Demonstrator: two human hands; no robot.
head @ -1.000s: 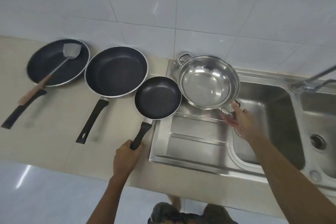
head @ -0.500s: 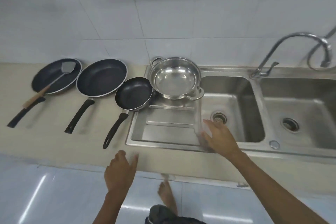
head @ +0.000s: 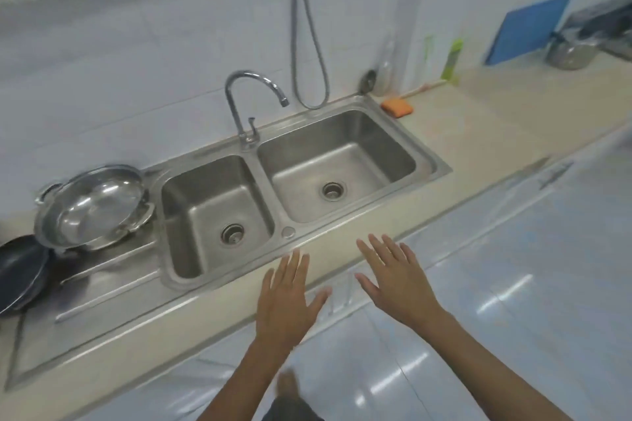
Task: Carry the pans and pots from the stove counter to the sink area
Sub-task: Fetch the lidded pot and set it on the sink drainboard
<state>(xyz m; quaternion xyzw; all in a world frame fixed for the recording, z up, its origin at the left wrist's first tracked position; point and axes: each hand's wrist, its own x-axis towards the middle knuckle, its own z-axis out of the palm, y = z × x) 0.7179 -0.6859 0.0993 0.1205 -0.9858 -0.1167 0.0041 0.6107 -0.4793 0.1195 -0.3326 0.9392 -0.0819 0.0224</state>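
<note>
A shiny silver steel pot is sitting beside a black pan with a pale rim. The double sink is showing brushed grey metal, the faucet gleaming chrome. The counter is appearing beige, the wall tiles white. An orange sponge and a blue board are standing out.

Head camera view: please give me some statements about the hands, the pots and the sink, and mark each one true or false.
1. Both hands are empty, with the fingers spread. True: the left hand and the right hand hold nothing.
2. The steel pot lies inside the left basin. False: it rests on the drainboard, left of the left basin.
3. A black pan shows at the left edge of the picture. True.
4. Water runs from the faucet. False: no stream is visible.
5. An orange sponge lies in the right basin. False: it lies on the counter behind the sink.
</note>
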